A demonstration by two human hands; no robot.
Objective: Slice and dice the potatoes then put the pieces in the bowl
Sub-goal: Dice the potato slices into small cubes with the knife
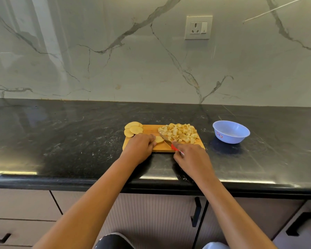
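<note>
Left hand [140, 147]: fingers curled down over a potato piece [159, 139], holding it flat on the board [151, 129]. Fingertips at the piece's left edge; thumb not visible.

Right hand [190, 157]: wrapped round the red handle of the knife [166, 140]. Blade angles up and left from my grip, its tip just right of the piece, lying low over the board. Whether the edge touches the potato, cannot tell.

Board: wooden, lying on the black tabletop [70, 133], near its front edge.

Dice [180, 134]: pale yellow heap on the board's right half, just beyond the blade.

Slices [133, 130]: round, overlapping, at the board's far left corner, partly hanging over onto the tabletop. Just beyond my left knuckles.

Bowl [235, 139]: pale blue, upright, on the tabletop to the right of the board, apart from it. Red-and-white sticker on its near wall. No potato seen inside.

Behind: marble wall with grey veins, a socket [198, 27] above the board's right side.
</note>
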